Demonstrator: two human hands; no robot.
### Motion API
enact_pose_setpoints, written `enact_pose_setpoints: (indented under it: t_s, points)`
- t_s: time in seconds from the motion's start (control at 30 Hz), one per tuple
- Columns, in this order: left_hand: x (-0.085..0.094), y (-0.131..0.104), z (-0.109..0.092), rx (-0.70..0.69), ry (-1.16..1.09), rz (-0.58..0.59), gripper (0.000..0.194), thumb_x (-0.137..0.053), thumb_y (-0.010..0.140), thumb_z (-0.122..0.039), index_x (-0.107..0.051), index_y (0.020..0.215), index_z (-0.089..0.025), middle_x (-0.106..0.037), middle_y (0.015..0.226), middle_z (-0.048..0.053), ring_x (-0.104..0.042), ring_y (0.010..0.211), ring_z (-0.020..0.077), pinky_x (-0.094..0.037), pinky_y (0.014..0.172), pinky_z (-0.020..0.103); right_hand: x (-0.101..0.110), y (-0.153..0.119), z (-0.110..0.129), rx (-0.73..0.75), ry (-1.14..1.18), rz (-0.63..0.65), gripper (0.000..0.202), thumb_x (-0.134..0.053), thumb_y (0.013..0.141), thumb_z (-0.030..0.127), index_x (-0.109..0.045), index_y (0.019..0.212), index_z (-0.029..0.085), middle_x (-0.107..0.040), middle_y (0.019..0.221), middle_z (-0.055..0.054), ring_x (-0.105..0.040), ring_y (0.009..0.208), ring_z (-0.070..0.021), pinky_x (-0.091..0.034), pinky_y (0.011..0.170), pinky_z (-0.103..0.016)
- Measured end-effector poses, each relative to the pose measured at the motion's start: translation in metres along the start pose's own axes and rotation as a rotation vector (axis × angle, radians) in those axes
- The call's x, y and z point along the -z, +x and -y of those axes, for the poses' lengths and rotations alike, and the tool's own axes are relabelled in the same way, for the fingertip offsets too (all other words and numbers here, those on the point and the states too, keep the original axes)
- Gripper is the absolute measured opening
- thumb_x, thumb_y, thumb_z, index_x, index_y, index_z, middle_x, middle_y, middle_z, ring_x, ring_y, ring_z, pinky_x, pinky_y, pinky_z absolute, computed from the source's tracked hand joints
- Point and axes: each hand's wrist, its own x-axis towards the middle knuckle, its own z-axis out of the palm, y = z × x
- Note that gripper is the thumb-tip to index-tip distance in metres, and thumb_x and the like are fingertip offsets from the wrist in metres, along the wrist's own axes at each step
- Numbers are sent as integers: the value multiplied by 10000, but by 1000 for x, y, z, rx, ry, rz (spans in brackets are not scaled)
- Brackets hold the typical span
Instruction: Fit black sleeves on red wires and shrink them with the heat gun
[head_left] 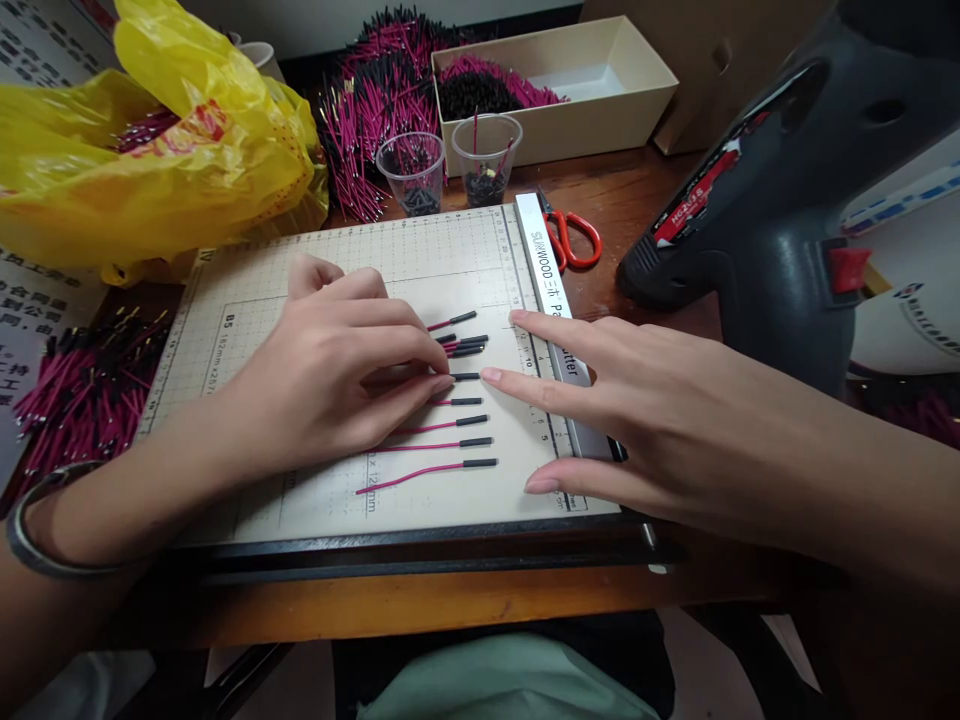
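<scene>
I pinch a slim magenta wire with a black sleeve on its right end (466,376) between the thumb and forefinger of my left hand (322,370), above a cream paper-cutter board printed with measuring grids (442,495). Only the sleeve, dark, straight and narrow, shows past my fingertips; the rest of the wire lies hidden under my hand. The forefinger of my right hand (660,400) meets the sleeve's far right tip, or nearly so (contact is hard to tell), with the thumb and fingers spread wide and nothing held between them.

Similar magenta wires with black sleeves (476,442) lie in rough rows on the near and far sides, their dark ends to the right; the nearest one bends gently along its length, while several on the far side bunch together. Along the board's right side runs a silver metal strip lettered in black (541,265), with red-handled scissors (583,240) just beyond. On the far side, two clear plastic cups (487,150) stand before an open cream cardboard box (570,135). A crumpled yellow plastic bag (225,170) sits far left, a dark grey gun-shaped tool with a red trigger (765,200) far right.
</scene>
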Motion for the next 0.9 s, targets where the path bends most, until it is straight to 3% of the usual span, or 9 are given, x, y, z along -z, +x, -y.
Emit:
enact_pose_setpoints:
  t_s: [0.27,0.9]
  points:
    - [0,-1,0,-12,7,-1,224,-598,1011,-341,-760,874,-267,-768,804,-27,-575,763,188,-287,794,419,-1,-2,0,4,7,7,588,-328,1064,557,-607,1445,206,-550,1511,-226,-710,1025,-338,-597,836,-503]
    - [-5,-3,1,-13,20,-25,240,-558,1042,-347,-741,905,-273,-774,837,-16,-582,787,200,-297,761,426,1,1,0,2,7,14,587,-344,1062,550,-631,1427,192,-568,1489,-244,-724,1010,-351,-598,829,-511]
